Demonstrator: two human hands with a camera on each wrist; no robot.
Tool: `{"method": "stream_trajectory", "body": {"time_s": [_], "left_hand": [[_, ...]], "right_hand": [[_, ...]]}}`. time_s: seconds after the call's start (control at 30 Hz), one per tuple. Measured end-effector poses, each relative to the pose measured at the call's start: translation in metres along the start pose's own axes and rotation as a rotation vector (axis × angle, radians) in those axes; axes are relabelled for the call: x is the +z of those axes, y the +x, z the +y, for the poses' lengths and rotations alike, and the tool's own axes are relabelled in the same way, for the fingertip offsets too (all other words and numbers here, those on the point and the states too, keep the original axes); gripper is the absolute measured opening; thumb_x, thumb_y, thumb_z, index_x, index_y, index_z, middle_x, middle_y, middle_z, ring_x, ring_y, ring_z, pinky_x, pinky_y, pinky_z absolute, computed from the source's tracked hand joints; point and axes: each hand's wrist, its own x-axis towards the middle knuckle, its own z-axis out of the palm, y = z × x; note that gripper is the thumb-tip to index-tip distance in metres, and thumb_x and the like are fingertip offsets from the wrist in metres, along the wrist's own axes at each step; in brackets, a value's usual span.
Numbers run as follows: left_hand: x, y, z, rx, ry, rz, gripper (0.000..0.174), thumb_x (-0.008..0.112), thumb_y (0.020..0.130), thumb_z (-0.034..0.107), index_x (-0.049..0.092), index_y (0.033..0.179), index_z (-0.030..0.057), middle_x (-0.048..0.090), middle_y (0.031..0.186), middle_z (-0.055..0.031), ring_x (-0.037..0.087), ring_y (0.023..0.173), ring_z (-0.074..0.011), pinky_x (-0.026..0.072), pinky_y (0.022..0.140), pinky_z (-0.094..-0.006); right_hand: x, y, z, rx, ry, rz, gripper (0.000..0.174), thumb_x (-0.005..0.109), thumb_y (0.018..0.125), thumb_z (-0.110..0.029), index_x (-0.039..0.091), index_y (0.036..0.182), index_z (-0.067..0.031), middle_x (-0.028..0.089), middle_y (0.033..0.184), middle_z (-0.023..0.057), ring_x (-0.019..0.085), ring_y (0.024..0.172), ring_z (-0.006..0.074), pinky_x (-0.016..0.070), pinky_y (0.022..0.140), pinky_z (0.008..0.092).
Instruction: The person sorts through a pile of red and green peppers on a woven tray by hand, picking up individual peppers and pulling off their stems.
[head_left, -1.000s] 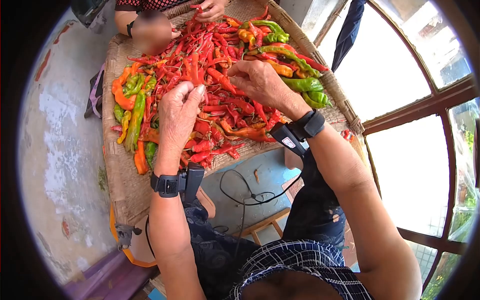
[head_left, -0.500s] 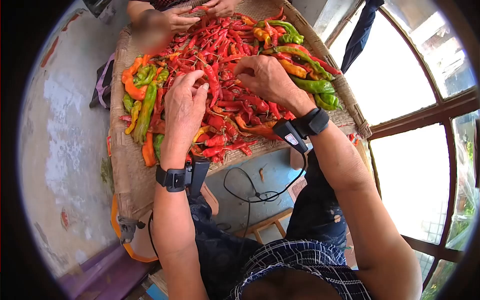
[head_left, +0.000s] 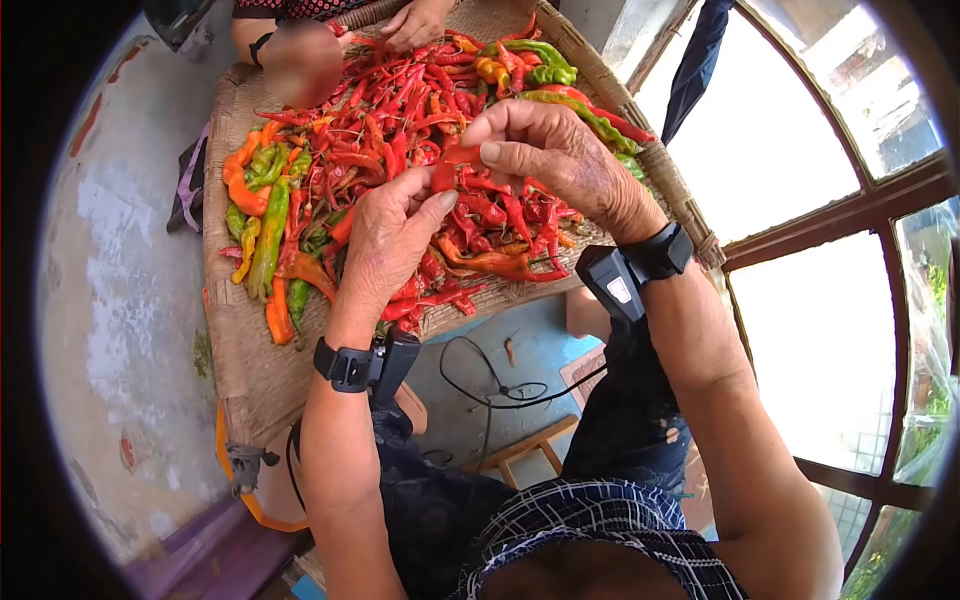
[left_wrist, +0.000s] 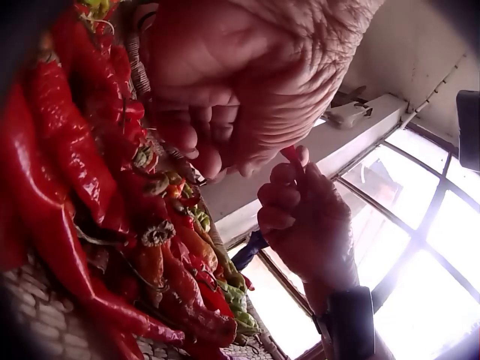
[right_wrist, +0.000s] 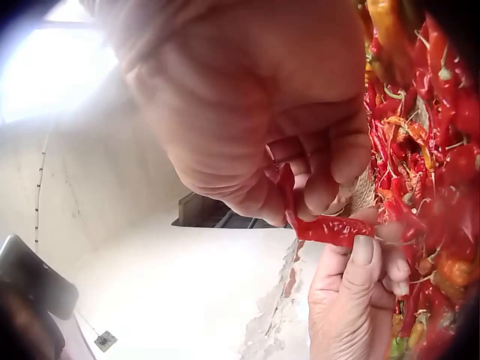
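A red chili pepper (right_wrist: 330, 231) is stretched between my two hands, above the pile of peppers. My left hand (head_left: 385, 235) pinches one end of it between thumb and fingers. At the other end, the thumb and forefinger of my right hand (head_left: 565, 165) grip the narrower, bent part. In the left wrist view the left palm hides most of this pepper. Below both hands lies a heap of red peppers (head_left: 400, 95), many with dry stems, on a woven tray (head_left: 235, 330).
Green and yellow peppers (head_left: 265, 255) lie along the tray's left side, with more green ones (head_left: 550, 72) at the far right. Another person's hand (head_left: 418, 25) reaches over the far edge. A window (head_left: 815, 330) stands on the right; a black cable (head_left: 500, 390) hangs below the tray.
My hands were apart over the heap and have come together on one red pepper, the right hand turning inward. The other person's hands have shifted at the far edge.
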Motion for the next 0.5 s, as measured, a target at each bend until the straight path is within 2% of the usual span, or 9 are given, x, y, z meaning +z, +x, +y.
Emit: {"method": "stream_trajectory", "body": {"time_s": [0.07,0.13,0.2,0.23,0.27,0.33,0.37,0.43,0.5], "left_hand": [[-0.004,0.002,-0.008,0.016,-0.045,0.037,0.022,0.063,0.090,0.018,0.064,0.103,-0.0006,0.061,0.071,-0.0014,0.054,0.062,-0.0062,0.0463,0.057,-0.0238],[-0.016,0.004,-0.015,-0.063,-0.136,0.138,0.024,0.061,0.093,0.023,0.063,0.106,0.0027,0.062,0.081,0.0016,0.051,0.064,-0.0035,0.0417,0.057,-0.0192],[-0.029,0.008,-0.021,-0.086,-0.141,0.248,0.030,0.061,0.093,0.027,0.061,0.110,0.0017,0.063,0.084,-0.0001,0.050,0.064,-0.0027,0.0417,0.057,-0.0181],[-0.035,0.011,-0.027,-0.116,-0.171,0.322,0.036,0.061,0.093,0.027,0.059,0.115,-0.0006,0.064,0.087,-0.0015,0.051,0.066,-0.0023,0.0418,0.058,-0.0174],[-0.042,0.012,-0.032,-0.091,-0.199,0.322,0.044,0.062,0.093,0.027,0.054,0.124,-0.0030,0.064,0.093,-0.0038,0.052,0.070,-0.0034,0.0432,0.061,-0.0175],[-0.043,0.011,-0.027,-0.147,-0.157,0.430,0.049,0.062,0.092,0.026,0.050,0.132,-0.0016,0.063,0.106,-0.0080,0.057,0.082,-0.0071,0.0465,0.068,-0.0208],[-0.043,0.012,-0.029,-0.148,-0.157,0.430,0.049,0.062,0.092,0.026,0.050,0.132,-0.0016,0.063,0.106,-0.0080,0.057,0.082,-0.0071,0.0465,0.068,-0.0208],[-0.043,0.014,-0.032,-0.150,-0.128,0.571,0.052,0.062,0.092,0.024,0.046,0.136,0.0009,0.061,0.116,-0.0106,0.060,0.095,-0.0114,0.0480,0.075,-0.0249],[-0.047,0.013,-0.030,-0.131,-0.101,0.577,0.051,0.061,0.092,0.024,0.048,0.135,0.0022,0.060,0.119,-0.0110,0.059,0.099,-0.0124,0.0479,0.076,-0.0258]], "right_hand": [[-0.004,0.002,0.002,-0.065,-0.079,0.266,0.026,0.060,0.094,-0.024,0.064,0.102,0.0006,0.062,0.081,-0.0003,0.056,0.068,0.0071,0.0483,0.061,0.0234],[-0.020,0.003,0.014,-0.061,-0.135,0.323,0.025,0.062,0.092,-0.022,0.064,0.102,0.0009,0.063,0.078,0.0013,0.057,0.067,0.0086,0.0487,0.061,0.0253],[-0.037,0.004,0.035,-0.072,-0.518,0.390,0.022,0.063,0.091,-0.019,0.066,0.101,0.0003,0.062,0.073,0.0038,0.058,0.067,0.0093,0.0490,0.062,0.0264],[-0.034,0.000,0.026,-0.032,-0.703,0.409,0.017,0.064,0.086,-0.018,0.067,0.095,-0.0036,0.064,0.072,0.0103,0.064,0.070,0.0180,0.0507,0.064,0.0334],[-0.037,-0.002,0.031,-0.032,-0.704,0.409,0.017,0.064,0.086,-0.018,0.067,0.095,-0.0036,0.064,0.072,0.0103,0.064,0.070,0.0180,0.0507,0.064,0.0334],[-0.044,-0.004,0.053,0.107,-1.021,0.252,0.021,0.064,0.085,-0.021,0.065,0.097,-0.0039,0.067,0.081,0.0137,0.065,0.073,0.0263,0.0498,0.065,0.0365],[-0.046,-0.004,0.064,0.116,-1.057,0.209,0.019,0.063,0.083,-0.019,0.064,0.095,-0.0043,0.066,0.082,0.0162,0.064,0.077,0.0334,0.0497,0.068,0.0425],[-0.043,-0.002,0.066,0.120,-1.126,0.210,0.019,0.062,0.083,-0.019,0.063,0.096,-0.0048,0.066,0.082,0.0162,0.064,0.078,0.0341,0.0498,0.069,0.0440],[-0.039,0.002,0.069,0.123,-1.193,0.213,0.019,0.060,0.083,-0.018,0.063,0.097,-0.0052,0.066,0.081,0.0162,0.064,0.079,0.0349,0.0498,0.070,0.0454]]}}
